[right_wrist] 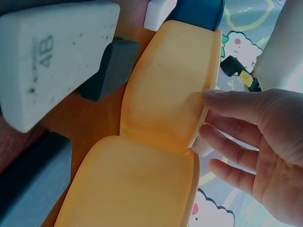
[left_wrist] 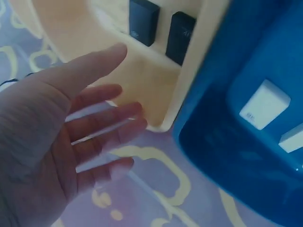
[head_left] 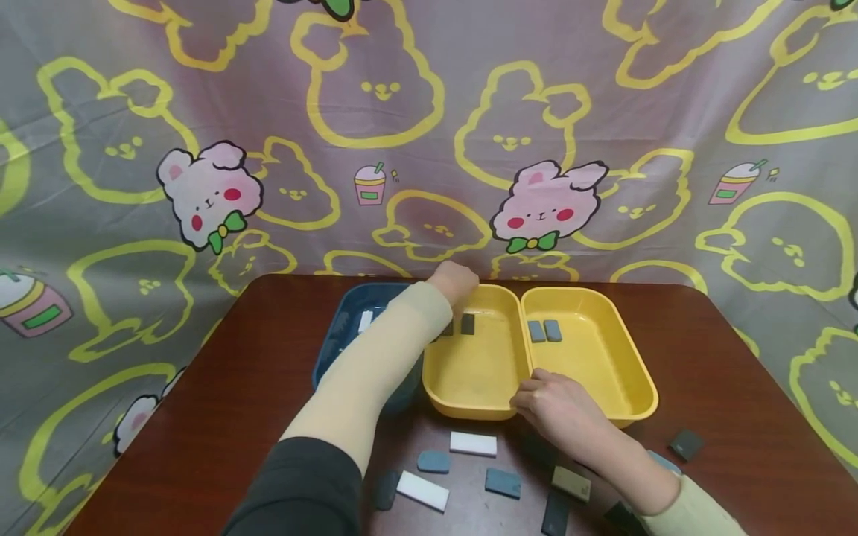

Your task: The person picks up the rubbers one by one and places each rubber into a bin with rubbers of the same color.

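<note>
My left hand (head_left: 456, 281) is over the back rim of the middle yellow bin (head_left: 476, 372). In the left wrist view its fingers (left_wrist: 106, 116) are spread and hold nothing. Two black erasers (head_left: 468, 324) lie in that bin near its back. At the bin's near right corner, my right hand (head_left: 563, 409) pinches the rim, with the thumb inside and fingers outside in the right wrist view. The right yellow bin (head_left: 596, 365) holds two blue-grey erasers (head_left: 553, 330). White erasers (left_wrist: 266, 104) lie in the blue bin (left_wrist: 213, 123) on the left, partly hidden by my left arm.
Loose erasers lie on the brown table (head_left: 268, 372) before the bins: white ones (head_left: 473, 444), blue-grey ones (head_left: 503, 482), an olive one (head_left: 571, 484) and several dark ones (head_left: 687, 444). A patterned cloth (head_left: 429, 171) hangs behind the table.
</note>
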Tool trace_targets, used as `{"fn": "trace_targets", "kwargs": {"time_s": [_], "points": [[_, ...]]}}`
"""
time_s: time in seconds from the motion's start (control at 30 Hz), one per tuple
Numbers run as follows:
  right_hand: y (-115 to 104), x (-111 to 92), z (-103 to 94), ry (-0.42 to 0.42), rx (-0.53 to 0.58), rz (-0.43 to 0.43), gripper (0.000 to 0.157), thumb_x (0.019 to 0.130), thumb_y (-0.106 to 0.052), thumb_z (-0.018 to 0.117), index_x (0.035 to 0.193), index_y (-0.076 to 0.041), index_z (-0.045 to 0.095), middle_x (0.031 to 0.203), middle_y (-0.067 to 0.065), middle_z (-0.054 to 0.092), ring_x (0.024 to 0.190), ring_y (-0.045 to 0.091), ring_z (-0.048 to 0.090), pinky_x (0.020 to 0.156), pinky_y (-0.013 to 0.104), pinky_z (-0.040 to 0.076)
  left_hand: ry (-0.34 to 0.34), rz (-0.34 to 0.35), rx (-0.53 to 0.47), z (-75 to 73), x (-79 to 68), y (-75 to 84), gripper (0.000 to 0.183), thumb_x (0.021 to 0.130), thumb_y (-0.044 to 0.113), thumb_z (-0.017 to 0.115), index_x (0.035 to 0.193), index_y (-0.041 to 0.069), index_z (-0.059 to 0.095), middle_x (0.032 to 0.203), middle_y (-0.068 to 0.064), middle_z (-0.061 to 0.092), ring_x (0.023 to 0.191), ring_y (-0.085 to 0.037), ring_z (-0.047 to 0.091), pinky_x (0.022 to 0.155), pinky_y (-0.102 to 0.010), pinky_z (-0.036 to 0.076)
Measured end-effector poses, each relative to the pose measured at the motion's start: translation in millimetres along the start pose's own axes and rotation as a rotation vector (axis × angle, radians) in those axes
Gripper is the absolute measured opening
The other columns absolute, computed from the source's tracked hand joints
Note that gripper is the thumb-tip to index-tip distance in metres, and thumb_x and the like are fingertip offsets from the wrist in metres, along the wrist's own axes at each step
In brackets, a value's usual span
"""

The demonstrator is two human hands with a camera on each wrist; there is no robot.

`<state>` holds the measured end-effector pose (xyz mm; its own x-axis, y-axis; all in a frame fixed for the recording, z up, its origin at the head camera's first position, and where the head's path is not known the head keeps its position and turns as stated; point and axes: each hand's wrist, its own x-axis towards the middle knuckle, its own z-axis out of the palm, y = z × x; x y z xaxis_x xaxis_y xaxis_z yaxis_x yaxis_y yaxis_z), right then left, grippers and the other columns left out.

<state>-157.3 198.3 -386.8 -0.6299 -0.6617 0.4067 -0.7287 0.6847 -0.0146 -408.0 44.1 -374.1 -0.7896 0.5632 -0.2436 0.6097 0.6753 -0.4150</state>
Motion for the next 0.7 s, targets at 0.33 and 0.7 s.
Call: {"fn": "trace_targets", "kwargs": {"time_s": [0.33, 0.7], "points": [[0.1, -0.8, 0.8, -0.017, 0.0, 0.01, 0.013, 0.077, -0.005, 0.08, 0.075, -0.015, 0.071, 0.071, -0.009, 0.06, 0.065, 0.011, 0.046, 0.057, 0.024, 0.042, 0.132, 0.086, -0.125, -32.9, -102.3, -16.5, 0.026, 0.095, 0.041, 0.06, 0.101, 0.016, 0.066, 0.087, 0.003, 0.064, 0.077, -0.014, 0.058, 0.074, -0.034, 0.049], [0.0, -0.8, 1.4, 0.003, 0.002, -0.005, 0.014, 0.076, -0.004, 0.079, 0.074, -0.015, 0.071, 0.071, -0.009, 0.06, 0.064, 0.011, 0.047, 0.057, 0.025, 0.042, 0.387, 0.057, -0.308, -22.3, -194.2, -40.3, 0.035, 0.09, 0.043, 0.067, 0.113, 0.017, 0.067, 0.094, 0.003, 0.064, 0.078, -0.011, 0.059, 0.066, -0.029, 0.051]]}}
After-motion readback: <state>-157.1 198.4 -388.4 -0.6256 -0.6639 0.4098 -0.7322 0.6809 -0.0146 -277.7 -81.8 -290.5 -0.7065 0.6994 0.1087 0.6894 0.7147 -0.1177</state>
